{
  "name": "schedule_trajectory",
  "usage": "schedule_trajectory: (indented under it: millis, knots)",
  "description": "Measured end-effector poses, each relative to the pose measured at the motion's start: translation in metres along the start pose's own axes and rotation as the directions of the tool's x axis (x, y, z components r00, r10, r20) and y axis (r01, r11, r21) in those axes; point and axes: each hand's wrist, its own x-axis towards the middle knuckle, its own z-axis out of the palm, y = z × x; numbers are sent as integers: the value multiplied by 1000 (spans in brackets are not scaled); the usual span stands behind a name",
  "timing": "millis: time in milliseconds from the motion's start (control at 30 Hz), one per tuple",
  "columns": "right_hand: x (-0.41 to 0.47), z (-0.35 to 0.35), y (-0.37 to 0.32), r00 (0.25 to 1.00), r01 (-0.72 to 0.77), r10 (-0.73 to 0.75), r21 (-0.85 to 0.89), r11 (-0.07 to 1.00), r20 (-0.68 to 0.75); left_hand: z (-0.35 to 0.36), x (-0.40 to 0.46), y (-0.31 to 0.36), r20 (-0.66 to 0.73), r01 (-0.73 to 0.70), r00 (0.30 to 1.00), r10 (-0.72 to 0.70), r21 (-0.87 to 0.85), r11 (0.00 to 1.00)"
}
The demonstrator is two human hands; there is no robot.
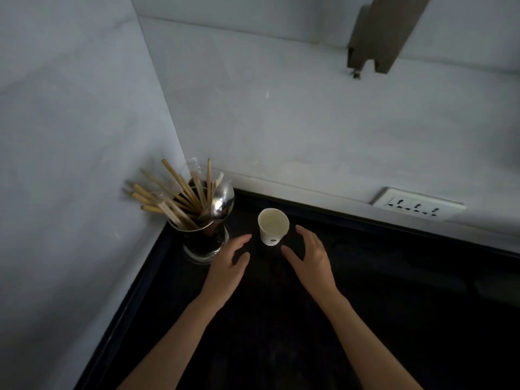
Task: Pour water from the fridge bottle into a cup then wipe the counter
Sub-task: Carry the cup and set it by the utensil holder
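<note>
Both hands are out over the dark surface point(365, 319), empty, fingers spread and loose, not gripping anything. The left hand point(228, 266) sits palm-down with its fingers angled toward the cup, thumb sticking out to the right. The right hand point(311, 260) mirrors it on the other side, fingers slightly curled, thumb pointing in toward the cup's base. Neither one is touching the cup, they just flank it with a small gap each side. Bare forearms run in from the bottom of the frame.

The cup point(273, 226) is a small white paper one with a little dark print low on its wall, standing upright between the two hands. Can't really tell if there's any water in it, the inside just looks pale.

Just left of the left hand is a shiny metal holder point(204, 243) packed with pale wooden chopsticks point(168, 198) fanning out to the left, plus a metal spoon point(223, 201).

The surface is black and matte, tucked into a corner of smooth pale grey walls point(70, 122). There's a white wall socket point(416, 204) low on the back wall, and a brownish bracket thing point(385, 32) hanging up top. Lighting is pretty dim.
</note>
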Motion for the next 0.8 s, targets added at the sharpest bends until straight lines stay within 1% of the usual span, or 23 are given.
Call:
schedule_trajectory:
  millis: [67, 167, 267, 367, 400, 500, 567, 700, 800]
  knots:
    - [-20, -17, -10, 1000, -15, 14, -56, 998, -17, -7, -18, 8, -6, -72, 997, 74, 170, 983]
    - [-56, -40, -24, 996, 1, -10, -108, 994, -84, -17, -44, 19, 8, -194, 979, 205, 367, 910]
    - [-95, -58, -34, 987, 1, -28, -174, 985, -157, -27, -70, 25, 17, -312, 936, 352, 503, 806]
    - [-141, -70, -43, 978, -43, -10, -250, 967, -207, -30, -98, 25, 51, -427, 868, 494, 584, 691]
    - [-157, -73, -45, 974, -65, 4, -265, 962, -224, -29, -108, 25, 67, -445, 855, 514, 605, 661]
    - [-207, -81, -48, 958, -128, 49, -272, 954, -282, -18, -141, 25, 128, -462, 848, 514, 654, 599]
    - [-243, -83, -46, 943, -175, 81, -272, 946, -324, -6, -164, 23, 198, -492, 840, 506, 672, 554]
    - [-315, -85, -33, 901, -290, 175, -251, 924, -397, 17, -201, 18, 323, -584, 792, 518, 651, 485]
    - [-368, -90, -19, 858, -400, 274, -232, 886, -434, 37, -224, 14, 421, -654, 746, 517, 610, 448]
